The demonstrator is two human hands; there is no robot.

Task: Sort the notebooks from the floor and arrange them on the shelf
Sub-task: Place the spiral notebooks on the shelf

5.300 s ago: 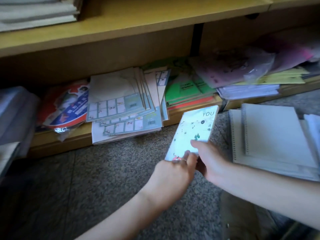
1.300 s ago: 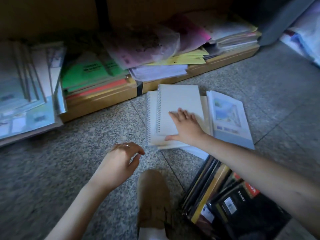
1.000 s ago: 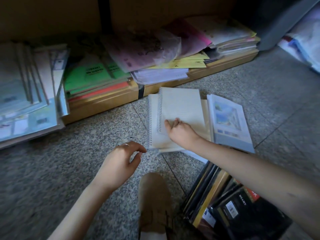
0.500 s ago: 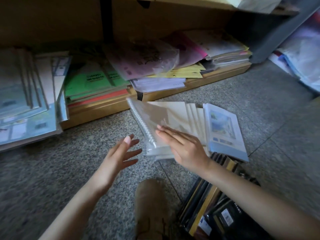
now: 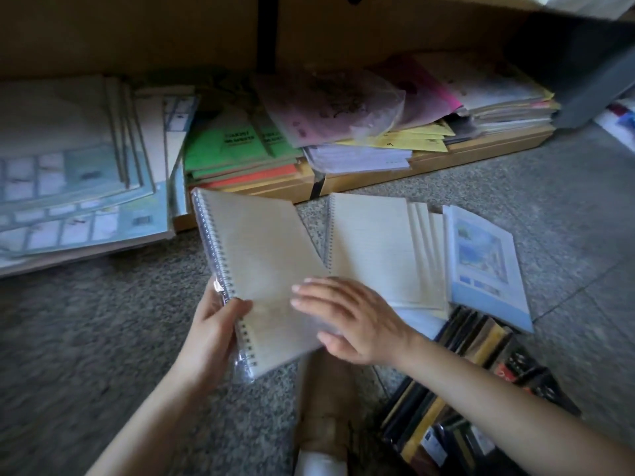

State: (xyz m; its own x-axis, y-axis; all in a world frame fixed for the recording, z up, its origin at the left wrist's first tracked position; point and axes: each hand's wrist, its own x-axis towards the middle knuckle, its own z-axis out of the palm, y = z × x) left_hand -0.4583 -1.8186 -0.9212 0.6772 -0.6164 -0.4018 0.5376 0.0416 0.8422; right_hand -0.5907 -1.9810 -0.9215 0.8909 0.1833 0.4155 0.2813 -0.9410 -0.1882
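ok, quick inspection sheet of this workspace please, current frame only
Surface: speckled stone floor, notebooks lying on it.
Job's things: wrapped spiral notebook held tilted; notebook stack on the floor; bottom shelf crowded.
Clutter: dark diaries, blue booklet, green notebooks.
Grippers: left hand grips the spiral edge; right hand flat on the cover.
Cables: nothing seen.
Surroundings: tan shoe, dim light.

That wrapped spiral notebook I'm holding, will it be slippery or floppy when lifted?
Probably slippery: shiny clear wrap covers the spiral notebook. Likely fairly stiff: it looks flat though the left hand grips only its coil edge and the right hand rests on it.
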